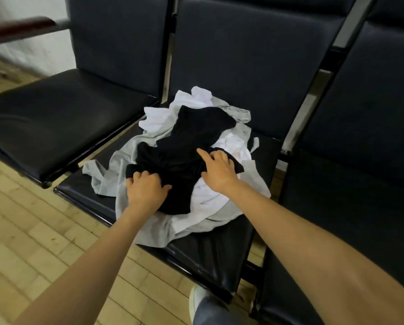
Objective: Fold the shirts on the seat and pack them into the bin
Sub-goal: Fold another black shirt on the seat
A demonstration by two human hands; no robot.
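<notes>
A crumpled black shirt [191, 134] lies on top of a heap of shirts on the middle black seat [215, 252]. Under it are a light grey shirt [123, 170] and white shirts [163, 113]. My left hand [145, 190] grips the black shirt's near left edge, fingers curled into the cloth. My right hand [217, 171] holds the black shirt's right edge, its index finger stretched out over the cloth. No bin is in view.
Black padded seats stand in a row: one to the left [55, 118] and one to the right [351, 184], with tall backrests behind. Light tiled floor [32, 231] lies in front. My shoe and trouser leg [205, 306] are by the seat's front edge.
</notes>
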